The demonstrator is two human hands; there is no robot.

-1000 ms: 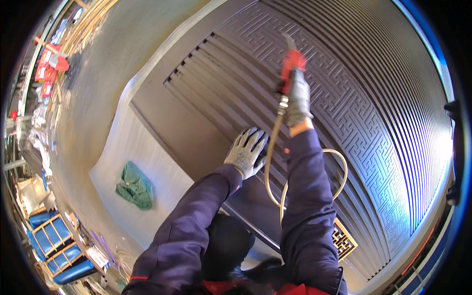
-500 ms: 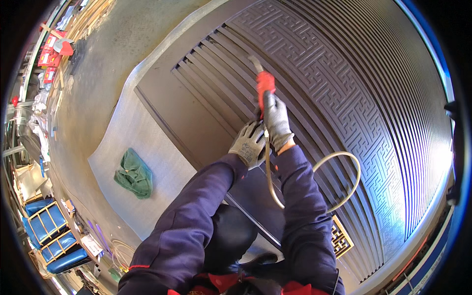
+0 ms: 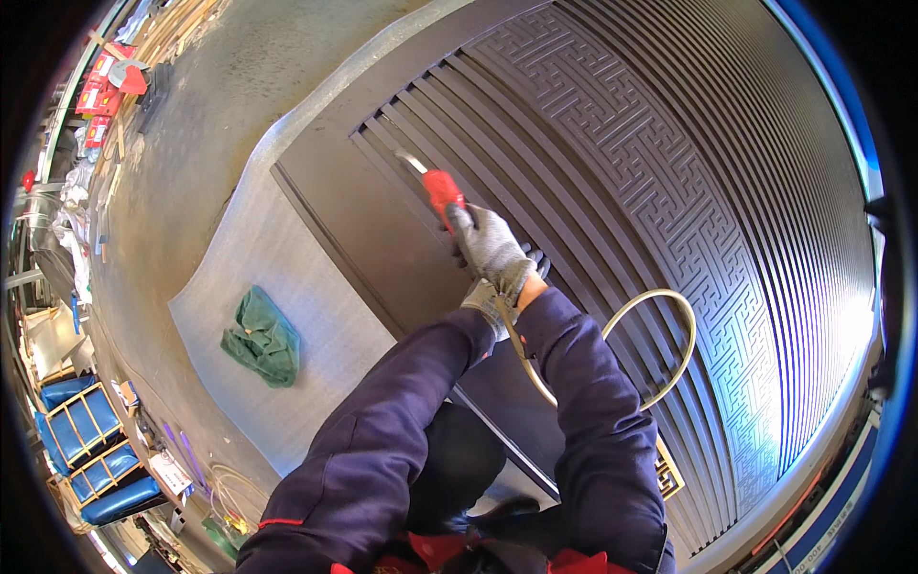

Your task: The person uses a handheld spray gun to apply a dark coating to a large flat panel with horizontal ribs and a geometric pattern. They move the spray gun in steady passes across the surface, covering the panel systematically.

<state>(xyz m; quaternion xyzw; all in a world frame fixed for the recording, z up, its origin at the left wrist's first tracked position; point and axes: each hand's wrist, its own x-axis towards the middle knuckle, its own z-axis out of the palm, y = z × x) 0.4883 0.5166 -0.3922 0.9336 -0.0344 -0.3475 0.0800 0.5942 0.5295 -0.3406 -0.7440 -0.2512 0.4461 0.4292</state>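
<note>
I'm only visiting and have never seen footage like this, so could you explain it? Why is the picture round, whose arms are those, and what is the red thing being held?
The picture comes from a wide fisheye camera worn on a person's head, looking down, so straight edges bend. The two dark blue sleeves are that person's own arms. The right hand, in a grey glove, grips a red-handled tool with a thin nozzle, fed by a pale hose that loops back. The left hand, also gloved, sits just beneath it. They work over a big dark panel with ridges and a maze pattern, lying on a grey mat. A green cloth lies on the mat.
</note>
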